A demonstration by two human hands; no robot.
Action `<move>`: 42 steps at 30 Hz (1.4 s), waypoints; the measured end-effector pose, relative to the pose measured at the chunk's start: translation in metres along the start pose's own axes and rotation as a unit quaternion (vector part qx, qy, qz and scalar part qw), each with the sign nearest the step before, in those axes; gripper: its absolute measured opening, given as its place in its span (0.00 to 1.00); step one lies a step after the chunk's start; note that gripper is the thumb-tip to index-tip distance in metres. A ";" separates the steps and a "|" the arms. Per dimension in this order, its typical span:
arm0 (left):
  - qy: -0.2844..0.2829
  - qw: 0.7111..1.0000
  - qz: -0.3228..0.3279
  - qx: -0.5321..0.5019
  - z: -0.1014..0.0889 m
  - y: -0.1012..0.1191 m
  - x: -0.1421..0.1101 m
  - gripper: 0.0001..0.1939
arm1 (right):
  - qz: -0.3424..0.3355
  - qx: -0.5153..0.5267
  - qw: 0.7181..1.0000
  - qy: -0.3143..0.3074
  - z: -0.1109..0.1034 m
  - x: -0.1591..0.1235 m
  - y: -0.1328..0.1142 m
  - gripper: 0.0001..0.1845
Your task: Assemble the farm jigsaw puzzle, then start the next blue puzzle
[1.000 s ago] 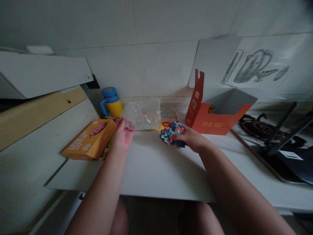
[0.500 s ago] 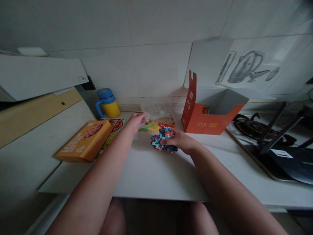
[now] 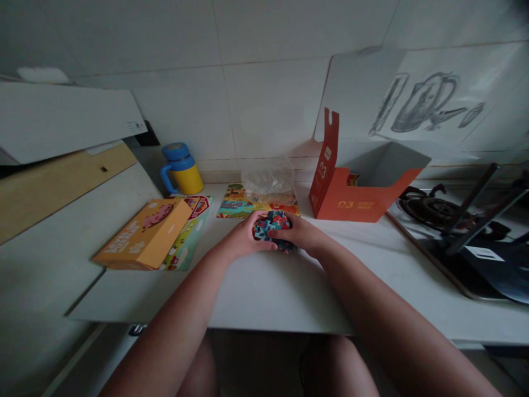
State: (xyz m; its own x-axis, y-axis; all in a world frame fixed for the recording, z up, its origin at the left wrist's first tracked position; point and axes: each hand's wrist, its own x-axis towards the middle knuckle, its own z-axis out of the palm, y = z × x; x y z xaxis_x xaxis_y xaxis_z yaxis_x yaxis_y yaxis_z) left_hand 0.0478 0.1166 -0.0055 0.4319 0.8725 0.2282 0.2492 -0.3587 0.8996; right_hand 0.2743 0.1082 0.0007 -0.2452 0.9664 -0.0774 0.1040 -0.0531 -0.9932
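A stack of colourful jigsaw puzzle pieces [image 3: 273, 225] is held between both hands, low over the white counter [image 3: 276, 298]. My left hand [image 3: 247, 237] curls round its left side, with fingers along the near and far edges. From the right, my right hand [image 3: 303, 234] grips the same stack, thumb across its face. Behind the hands, a crumpled clear plastic bag [image 3: 270, 179] rests on a bright illustrated sheet [image 3: 236, 207], covering part of it. The underside of the stack is hidden.
On the left, an orange box [image 3: 142, 234] overlaps a green illustrated sheet [image 3: 185, 248]; a blue-and-yellow mug [image 3: 185, 173] stands behind. An open red-orange box [image 3: 357, 204] stands right of centre. Farther right is a gas stove [image 3: 446, 212]; stacked white boards [image 3: 70, 121] overhang the left.
My left hand has let go of the plastic bag, leaving it at the back on the illustrated sheet. It has come forward to take the left side of the puzzle pieces.
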 end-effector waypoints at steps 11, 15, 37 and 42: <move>-0.003 0.999 0.036 0.035 -0.009 -0.002 0.006 0.39 | 0.027 0.004 0.999 -0.023 -0.003 -0.001 -0.001 0.31; -0.001 0.998 0.022 0.065 -0.016 -0.006 0.005 0.30 | 0.044 -0.031 0.999 0.007 -0.017 0.001 0.001 0.28; 0.190 0.960 -0.011 0.203 -0.065 -0.020 0.009 0.29 | 0.049 -0.559 0.815 0.142 -0.080 -0.010 -0.007 0.13; 0.161 0.962 0.017 0.218 -0.059 -0.012 0.007 0.32 | 0.093 -0.602 0.776 0.165 -0.092 -0.015 -0.006 0.16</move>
State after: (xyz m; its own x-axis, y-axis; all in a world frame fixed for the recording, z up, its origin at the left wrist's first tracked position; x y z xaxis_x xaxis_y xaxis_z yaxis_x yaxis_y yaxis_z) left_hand -0.0033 0.1470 0.0073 0.1720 0.8902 0.4218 0.6097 -0.4325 0.6643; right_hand 0.3664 0.1177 0.0160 0.1210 0.9925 0.0150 0.9815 -0.1174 -0.1513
